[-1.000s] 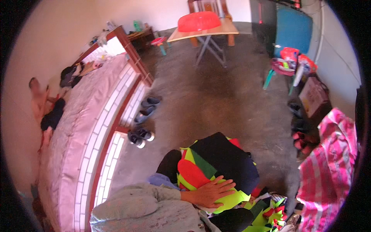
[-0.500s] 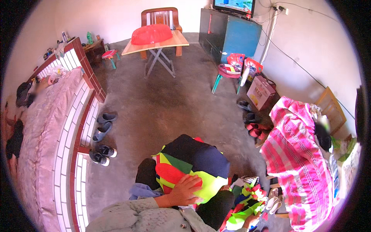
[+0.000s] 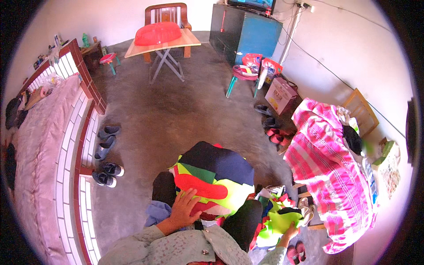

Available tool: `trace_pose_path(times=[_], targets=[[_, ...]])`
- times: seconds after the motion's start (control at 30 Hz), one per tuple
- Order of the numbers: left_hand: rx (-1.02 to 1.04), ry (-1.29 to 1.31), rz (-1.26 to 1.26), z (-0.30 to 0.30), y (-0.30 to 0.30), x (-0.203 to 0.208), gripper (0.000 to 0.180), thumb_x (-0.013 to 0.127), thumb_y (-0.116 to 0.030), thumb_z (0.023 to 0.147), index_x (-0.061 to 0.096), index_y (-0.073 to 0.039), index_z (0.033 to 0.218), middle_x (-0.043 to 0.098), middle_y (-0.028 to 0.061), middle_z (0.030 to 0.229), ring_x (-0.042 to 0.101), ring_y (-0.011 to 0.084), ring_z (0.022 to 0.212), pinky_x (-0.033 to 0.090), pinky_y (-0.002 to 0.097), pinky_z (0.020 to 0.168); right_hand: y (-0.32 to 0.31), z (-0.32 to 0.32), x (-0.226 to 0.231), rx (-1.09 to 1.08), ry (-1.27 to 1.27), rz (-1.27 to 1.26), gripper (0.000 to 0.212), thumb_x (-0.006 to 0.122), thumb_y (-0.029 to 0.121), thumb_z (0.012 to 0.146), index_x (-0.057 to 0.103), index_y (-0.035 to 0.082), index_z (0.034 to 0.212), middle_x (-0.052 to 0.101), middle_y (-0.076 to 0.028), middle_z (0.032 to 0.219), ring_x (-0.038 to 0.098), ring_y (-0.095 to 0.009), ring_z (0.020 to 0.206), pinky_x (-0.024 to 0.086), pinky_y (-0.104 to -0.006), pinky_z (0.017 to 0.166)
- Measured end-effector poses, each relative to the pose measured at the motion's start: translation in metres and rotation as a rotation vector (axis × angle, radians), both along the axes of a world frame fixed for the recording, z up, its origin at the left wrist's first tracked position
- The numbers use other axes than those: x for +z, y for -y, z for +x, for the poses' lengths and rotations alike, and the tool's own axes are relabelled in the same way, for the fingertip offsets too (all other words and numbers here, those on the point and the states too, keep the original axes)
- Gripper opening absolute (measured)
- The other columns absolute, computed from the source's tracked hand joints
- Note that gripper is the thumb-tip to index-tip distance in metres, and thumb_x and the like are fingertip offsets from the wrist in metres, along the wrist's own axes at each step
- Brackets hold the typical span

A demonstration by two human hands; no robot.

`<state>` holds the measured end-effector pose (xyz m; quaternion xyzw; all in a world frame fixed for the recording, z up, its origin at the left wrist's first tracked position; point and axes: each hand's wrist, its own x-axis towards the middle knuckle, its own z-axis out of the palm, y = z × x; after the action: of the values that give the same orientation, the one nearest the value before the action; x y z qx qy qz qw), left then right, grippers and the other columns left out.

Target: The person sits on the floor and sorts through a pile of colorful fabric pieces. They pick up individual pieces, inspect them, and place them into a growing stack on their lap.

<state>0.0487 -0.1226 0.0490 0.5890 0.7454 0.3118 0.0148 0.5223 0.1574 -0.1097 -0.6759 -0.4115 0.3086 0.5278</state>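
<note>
Across my lap lies a layered stack of cloth pieces [image 3: 234, 170] in navy, green, red and yellow-green. A long rounded red piece [image 3: 207, 187], shaped like a shoe sole, rests on top. My left hand [image 3: 183, 208] lies on the near left of the stack, fingers extended and touching the red piece's lower left edge. Down to the right is a loose heap of coloured cloth scraps [image 3: 265, 234]. There my right hand [image 3: 289, 232] grips a bright yellow-green cloth scrap [image 3: 283, 221]; its fingers are partly hidden.
A pink checked cloth [image 3: 331, 176] covers something by a wooden chair [image 3: 360, 112] on the right. Slippers and shoes [image 3: 106, 145] line the bed [image 3: 42, 176]. Ahead stand a folding table [image 3: 190, 39] with a red basin [image 3: 158, 34], a small stool [image 3: 243, 73] and a cabinet [image 3: 256, 39].
My view has turned slightly right and down. My left hand has slid left off the red piece, uncovering it. My right hand has risen at the scrap heap with the yellow-green scrap.
</note>
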Motion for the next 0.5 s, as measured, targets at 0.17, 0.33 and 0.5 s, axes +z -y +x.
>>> trace_pose_path(times=[0.17, 0.33, 0.5], targets=[[0.079, 0.053, -0.018, -0.003, 0.022, -0.012, 0.058, 0.065, -0.031, 0.071, 0.047, -0.003, 0.119, 0.04, 0.0188, 0.133, 0.035, 0.0329, 0.126, 0.024, 0.0489, 0.103, 0.009, -0.029, 0.036, -0.007, 0.713, -0.077, 0.028, 0.061, 0.017, 0.081, 0.059, -0.002, 0.101, 0.063, -0.017, 0.082, 0.06, -0.029, 0.072, 0.047, -0.0418, 0.066], [0.137, 0.081, -0.031, -0.006, 0.033, -0.011, 0.062, 0.067, -0.031, 0.069, 0.045, -0.003, 0.12, 0.039, 0.0194, 0.132, 0.035, 0.0333, 0.125, 0.024, 0.0493, 0.103, -0.009, 0.013, 0.011, 0.071, 0.128, 0.187, 0.026, 0.057, 0.017, 0.085, 0.057, -0.001, 0.104, 0.06, -0.008, 0.086, 0.058, -0.02, 0.074, 0.048, -0.0338, 0.065], [0.173, 0.081, -0.006, -0.007, 0.043, -0.012, 0.062, 0.067, -0.028, 0.068, 0.045, -0.002, 0.12, 0.04, 0.0192, 0.13, 0.036, 0.034, 0.125, 0.025, 0.0496, 0.102, 0.028, -0.048, 0.106, 0.185, -0.341, 0.234, 0.03, 0.055, 0.017, 0.088, 0.051, -0.001, 0.111, 0.058, -0.009, 0.096, 0.058, -0.019, 0.078, 0.049, -0.0313, 0.067]])
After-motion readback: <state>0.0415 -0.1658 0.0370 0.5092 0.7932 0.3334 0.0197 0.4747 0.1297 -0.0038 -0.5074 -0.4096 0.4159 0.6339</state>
